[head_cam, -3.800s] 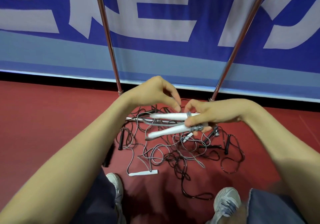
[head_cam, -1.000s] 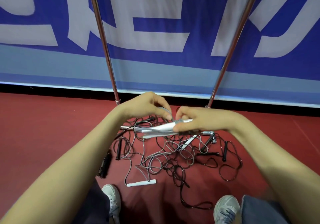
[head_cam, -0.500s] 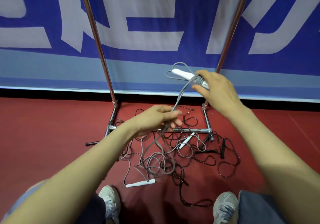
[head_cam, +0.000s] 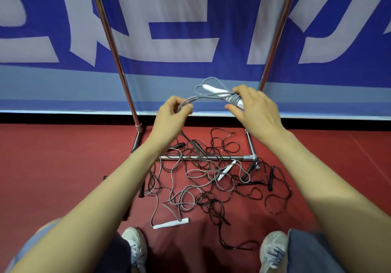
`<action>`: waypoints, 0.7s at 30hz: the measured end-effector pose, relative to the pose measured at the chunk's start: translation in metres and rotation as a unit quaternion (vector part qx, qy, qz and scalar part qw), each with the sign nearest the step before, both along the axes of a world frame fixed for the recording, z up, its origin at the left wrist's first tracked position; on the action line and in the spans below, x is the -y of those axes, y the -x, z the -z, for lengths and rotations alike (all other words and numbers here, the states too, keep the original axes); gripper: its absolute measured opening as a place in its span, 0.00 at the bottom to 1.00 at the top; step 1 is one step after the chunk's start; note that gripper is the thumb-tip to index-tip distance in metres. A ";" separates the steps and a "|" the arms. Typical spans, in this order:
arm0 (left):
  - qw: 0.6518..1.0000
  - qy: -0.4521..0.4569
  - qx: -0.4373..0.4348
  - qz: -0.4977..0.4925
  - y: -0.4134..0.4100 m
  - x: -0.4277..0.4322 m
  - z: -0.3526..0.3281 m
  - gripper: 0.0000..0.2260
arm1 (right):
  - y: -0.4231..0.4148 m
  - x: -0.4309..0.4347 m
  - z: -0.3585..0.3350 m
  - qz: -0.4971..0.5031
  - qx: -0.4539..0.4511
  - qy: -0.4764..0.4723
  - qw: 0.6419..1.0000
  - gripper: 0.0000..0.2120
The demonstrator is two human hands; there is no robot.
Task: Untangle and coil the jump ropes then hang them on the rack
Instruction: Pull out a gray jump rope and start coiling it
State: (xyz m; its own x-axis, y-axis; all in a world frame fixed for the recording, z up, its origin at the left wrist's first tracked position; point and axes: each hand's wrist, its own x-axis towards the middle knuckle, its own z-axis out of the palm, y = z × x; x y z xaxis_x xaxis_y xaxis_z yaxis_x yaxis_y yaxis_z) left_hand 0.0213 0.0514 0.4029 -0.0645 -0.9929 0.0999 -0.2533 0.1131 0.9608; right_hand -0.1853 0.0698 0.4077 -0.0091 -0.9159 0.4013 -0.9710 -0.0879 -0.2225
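Two hands are on one gray rope [head_cam: 211,96]. The right hand [head_cam: 257,108] has fingers curled round the wrapped end, clamped on the cord turns and the white handles [head_cam: 212,89], which poke out past its fingertips. The left hand [head_cam: 172,115] pinches a few strands btwn thumb & fingertips, just left of the right-hand fingers. Small loops stick up beyond the right fingertips. The other jump ropes lie in a tangled pile [head_cam: 203,184] on the floor [head_cam: 63,156], well below both hands, partly draped over the base of the rack [head_cam: 115,48].

What could go wrong:
- A blurred strand drops from under the left fingers toward the pile. If that's this rope's tail & it's caught in the tangle, lifting would prob drag other ropes up or yank turns off the handles.
- The wrap looks loose-ish. If the right-hand grip eases before the end is tucked, the turns could spring off.

Hard to make out:
- The rack's top rail is cut off above the frame, so no hang spot shows.
- Blurred strand: colour & where it ends, can't tell.
- No. of ropes in the pile: can't count.
- A loose white handle [head_cam: 171,223] lies near the shoes [head_cam: 135,245], far below the fingers. Which rope owns it is unclear.
- Both palms are hidden.
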 end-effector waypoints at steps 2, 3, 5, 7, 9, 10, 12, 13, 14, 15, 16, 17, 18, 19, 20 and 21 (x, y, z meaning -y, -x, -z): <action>0.994 -0.070 -0.061 0.049 0.000 0.002 -0.002 0.15 | 0.003 0.001 0.000 0.020 0.002 0.005 1.000 0.21; 0.990 -0.087 -0.097 0.058 0.000 0.002 -0.002 0.17 | 0.004 0.002 0.000 0.025 0.002 0.003 1.000 0.21; 0.979 -0.107 -0.162 0.064 0.001 0.001 -0.005 0.13 | 0.004 0.002 0.002 0.023 -0.001 -0.009 1.000 0.22; 0.967 -0.141 -0.198 0.076 0.000 0.001 -0.007 0.08 | 0.001 0.003 0.003 0.018 0.001 -0.014 1.000 0.22; 0.959 -0.187 -0.193 0.093 -0.002 0.000 -0.007 0.04 | -0.001 0.003 0.003 0.011 0.022 0.000 1.000 0.22; 0.957 -0.209 -0.177 0.097 -0.002 -0.002 -0.006 0.03 | -0.001 0.003 0.002 0.008 0.046 0.005 0.999 0.22; 0.962 -0.211 -0.143 0.098 -0.002 -0.005 -0.001 0.04 | 0.000 0.003 -0.001 -0.009 0.119 0.001 0.993 0.21; 0.968 -0.190 -0.133 0.096 -0.001 -0.005 0.002 0.05 | 0.000 0.002 -0.002 -0.023 0.159 -0.006 0.987 0.20; 0.975 -0.161 -0.120 0.092 -0.001 -0.005 0.005 0.05 | -0.001 0.002 -0.003 -0.038 0.200 -0.014 0.979 0.19; 0.982 -0.132 -0.103 0.088 -0.001 -0.004 0.007 0.05 | -0.001 0.001 -0.003 -0.054 0.241 -0.022 0.969 0.18; 0.987 -0.108 -0.083 0.087 -0.001 -0.003 0.009 0.06 | -0.003 0.000 -0.004 -0.069 0.283 -0.031 0.956 0.16; 0.990 -0.089 -0.061 0.089 -0.001 -0.002 0.011 0.06 | -0.004 0.000 -0.004 -0.081 0.320 -0.041 0.943 0.14; 0.992 -0.071 -0.040 0.094 0.000 -0.003 0.013 0.07 | -0.005 0.000 -0.004 -0.089 0.351 -0.049 0.931 0.13; 0.994 -0.049 -0.017 0.098 0.002 -0.003 0.014 0.08 | -0.007 0.001 -0.005 -0.092 0.379 -0.053 0.919 0.11; 0.995 -0.021 0.012 0.098 0.004 -0.004 0.015 0.09 | -0.008 0.002 -0.006 -0.094 0.405 -0.053 0.908 0.10; 0.994 0.012 0.049 0.093 0.006 -0.005 0.016 0.10 | -0.009 0.002 -0.007 -0.097 0.431 -0.050 0.896 0.08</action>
State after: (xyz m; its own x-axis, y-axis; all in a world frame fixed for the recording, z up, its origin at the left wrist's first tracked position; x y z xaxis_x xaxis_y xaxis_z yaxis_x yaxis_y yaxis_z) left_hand 0.0154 0.0566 0.3872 -0.2579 -0.9601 0.1086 -0.3173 0.1903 0.9290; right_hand -0.1763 0.0673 0.4145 -0.1117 -0.9649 0.2376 -0.4034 -0.1744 -0.8982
